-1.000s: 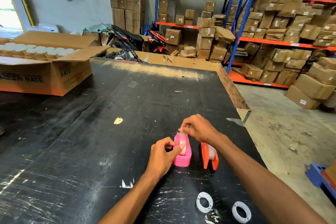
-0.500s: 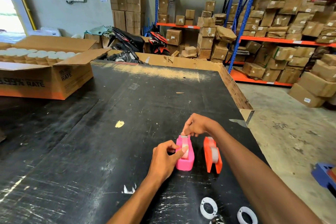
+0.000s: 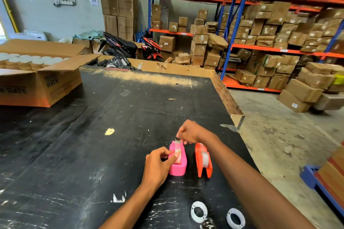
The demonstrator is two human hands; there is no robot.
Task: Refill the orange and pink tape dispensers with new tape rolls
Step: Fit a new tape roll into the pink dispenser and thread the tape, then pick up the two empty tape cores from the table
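Pink tape dispenser [image 3: 177,158] upright on the black table [image 3: 78,150], near its right edge, a clear tape roll [image 3: 178,155] already seated in its cradle. Left hand [image 3: 158,165] braced against the dispenser's near side, thumb pressed onto the roll, remaining fingers curled and holding nothing else. Right hand [image 3: 191,132] at the far end over the cutter, fingers pinched closed on what looks like the free tape end; strip itself too thin and clear to confirm. Orange tape dispenser [image 3: 203,160] just beside on the right, apart from both hands, likewise loaded with a clear roll. Two empty white cores [image 3: 198,211] lying flat on the table nearer the camera. Open cardboard carton [image 3: 46,83] of white rolls at the table's far left; warehouse racking [image 3: 260,46] stacked with boxes beyond.

Step in hand, by the look of it: threading the pink unit's tape across the blade, apparently the closing stage of the refill. Next move likely to call for drawing the end taut, pressing it down onto the serrated edge, and keeping the roll steady under the thumb.
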